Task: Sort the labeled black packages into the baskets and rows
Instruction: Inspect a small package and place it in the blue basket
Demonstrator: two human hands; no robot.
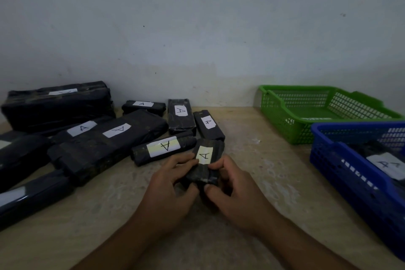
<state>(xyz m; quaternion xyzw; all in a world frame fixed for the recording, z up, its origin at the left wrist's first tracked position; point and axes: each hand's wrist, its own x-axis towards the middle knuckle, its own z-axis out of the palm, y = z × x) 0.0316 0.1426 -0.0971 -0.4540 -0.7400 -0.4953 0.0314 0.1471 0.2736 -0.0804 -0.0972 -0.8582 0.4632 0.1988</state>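
A small package (205, 163) is gripped by both the left hand (173, 184) and right hand (235, 186) above the table (252, 160), label up, apparently for reading before the baskets (324, 182) are chosen.

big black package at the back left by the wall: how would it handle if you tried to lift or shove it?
The big black package is the bulkiest on the table, so probably a two-hand lift and likely heavy. Its broad, flat-sided shape suggests it would slide rather than roll or tip. The glossy, wrinkled wrap may be slippery and give under fingers.
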